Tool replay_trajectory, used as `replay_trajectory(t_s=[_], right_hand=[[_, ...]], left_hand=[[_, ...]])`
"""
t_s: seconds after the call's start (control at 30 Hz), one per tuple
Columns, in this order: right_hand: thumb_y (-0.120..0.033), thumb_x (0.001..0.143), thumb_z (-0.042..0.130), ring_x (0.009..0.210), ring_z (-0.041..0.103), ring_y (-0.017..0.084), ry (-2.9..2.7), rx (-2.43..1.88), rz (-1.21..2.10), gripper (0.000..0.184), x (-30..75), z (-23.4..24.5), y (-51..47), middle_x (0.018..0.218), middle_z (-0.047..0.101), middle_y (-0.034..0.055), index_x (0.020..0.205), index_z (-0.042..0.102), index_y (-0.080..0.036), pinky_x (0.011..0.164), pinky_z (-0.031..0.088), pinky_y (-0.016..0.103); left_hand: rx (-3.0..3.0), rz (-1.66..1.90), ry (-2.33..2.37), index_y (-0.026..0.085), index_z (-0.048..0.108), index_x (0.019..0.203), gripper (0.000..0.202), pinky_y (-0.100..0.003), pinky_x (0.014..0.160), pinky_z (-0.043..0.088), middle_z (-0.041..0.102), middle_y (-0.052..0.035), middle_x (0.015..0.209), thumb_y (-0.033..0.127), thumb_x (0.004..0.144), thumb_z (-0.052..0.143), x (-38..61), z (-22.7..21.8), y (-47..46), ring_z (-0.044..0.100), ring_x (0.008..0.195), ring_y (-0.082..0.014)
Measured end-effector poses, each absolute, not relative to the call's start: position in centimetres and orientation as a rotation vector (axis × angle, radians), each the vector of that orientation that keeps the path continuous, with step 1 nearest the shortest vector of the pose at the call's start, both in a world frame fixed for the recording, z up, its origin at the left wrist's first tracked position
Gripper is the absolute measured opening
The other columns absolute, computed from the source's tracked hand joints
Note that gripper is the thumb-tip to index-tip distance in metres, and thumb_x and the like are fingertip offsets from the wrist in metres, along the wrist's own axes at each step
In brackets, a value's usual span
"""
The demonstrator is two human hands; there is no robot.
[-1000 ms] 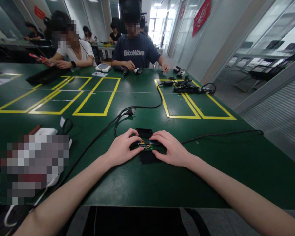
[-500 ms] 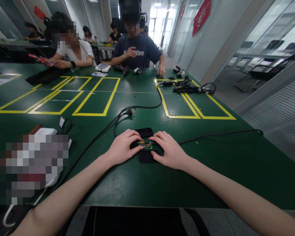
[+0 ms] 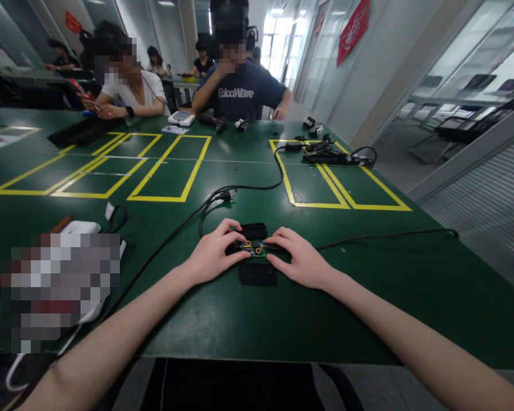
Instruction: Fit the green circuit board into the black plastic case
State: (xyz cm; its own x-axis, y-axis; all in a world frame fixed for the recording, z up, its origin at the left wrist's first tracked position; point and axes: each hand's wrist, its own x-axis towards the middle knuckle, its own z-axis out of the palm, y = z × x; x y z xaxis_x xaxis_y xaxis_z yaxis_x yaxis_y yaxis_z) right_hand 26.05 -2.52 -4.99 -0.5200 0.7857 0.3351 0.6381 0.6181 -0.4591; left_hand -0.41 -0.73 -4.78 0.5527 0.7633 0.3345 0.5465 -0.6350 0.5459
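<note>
Between my hands is a small green circuit board [image 3: 255, 249] with two copper ring coils and coloured wires at its ends. My left hand [image 3: 216, 252] pinches its left end, thumb at the near edge and fingers at the far side. At the right end, my right hand [image 3: 298, 258] grips it the same way, a black cable [image 3: 381, 234] running out beyond it. One black plastic case half [image 3: 254, 230] lies just behind the board, partly hidden by my left fingers. The other case half [image 3: 258, 274] rests on the table in front of the board.
A black power plug [image 3: 226, 196] and its cord lie behind my left hand. Yellow tape rectangles [image 3: 158, 199] mark the green table [image 3: 223, 325]. Bundled black cables [image 3: 325, 155] sit at the far right. A blurred-out object [image 3: 64, 285] is at left. Two people sit opposite.
My left index finger has lifted slightly, and my right hand has shifted a little off the near case half, showing more of it. The person opposite has raised a hand towards their face.
</note>
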Motion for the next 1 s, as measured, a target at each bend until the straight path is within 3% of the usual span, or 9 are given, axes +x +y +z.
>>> replay_trajectory(t_s=[0.1, 0.27, 0.4, 0.67, 1.0], right_hand=[[-0.024, 0.099, 0.057, 0.089, 0.066, 0.023, -2.34, -1.109, 0.362, 0.013, 26.6, -5.1, -2.1, 0.094, 0.067, 0.008, 0.101, 0.069, -0.019, 0.078, 0.053, 0.037], [-0.024, 0.101, 0.054, 0.069, 0.061, 0.016, -2.335, -0.944, 0.362, 0.014, 26.8, -4.5, -2.6, 0.08, 0.066, 0.004, 0.098, 0.067, -0.018, 0.064, 0.046, 0.028], [-0.02, 0.097, 0.055, 0.058, 0.055, 0.011, -2.413, -0.764, 0.418, 0.012, 26.8, -3.6, -3.6, 0.075, 0.064, 0.0008, 0.095, 0.067, -0.018, 0.056, 0.04, 0.024], [-0.02, 0.093, 0.055, 0.06, 0.06, 0.013, -2.478, -0.81, 0.449, 0.013, 26.7, -3.4, -3.8, 0.077, 0.069, 0.0025, 0.092, 0.068, -0.019, 0.058, 0.042, 0.025], [-0.025, 0.091, 0.062, 0.064, 0.068, 0.013, -2.43, -0.91, 0.53, 0.019, 26.7, -3.6, -3.6, 0.091, 0.077, 0.0034, 0.109, 0.066, -0.019, 0.061, 0.05, 0.023]], left_hand=[[2.382, 0.807, 1.066, 0.021, 0.071, 0.105, 0.021, -0.03, 0.072, 0.059, 0.059, -0.0064, 0.125, 0.041, 0.095, 0.07, -0.4, -4.5, -0.9, 0.068, 0.084, -0.016], [2.369, 0.884, 0.943, 0.02, 0.073, 0.099, 0.019, -0.031, 0.08, 0.056, 0.063, -0.0058, 0.106, 0.037, 0.093, 0.072, -0.5, -3.3, -1.4, 0.067, 0.09, -0.0184], [2.362, 0.856, 0.776, 0.018, 0.073, 0.094, 0.017, -0.028, 0.073, 0.053, 0.065, -0.005, 0.095, 0.033, 0.088, 0.073, -0.6, -2.7, -2.2, 0.065, 0.081, -0.0163], [2.371, 0.69, 0.819, 0.018, 0.072, 0.091, 0.018, -0.023, 0.06, 0.045, 0.064, -0.0011, 0.079, 0.035, 0.085, 0.074, -0.4, -3.2, -2.4, 0.06, 0.068, -0.0137], [2.387, 0.689, 0.875, 0.018, 0.074, 0.095, 0.018, -0.023, 0.062, 0.045, 0.068, -0.0013, 0.082, 0.035, 0.089, 0.076, -0.6, -3.6, -2.0, 0.063, 0.071, -0.0134]])
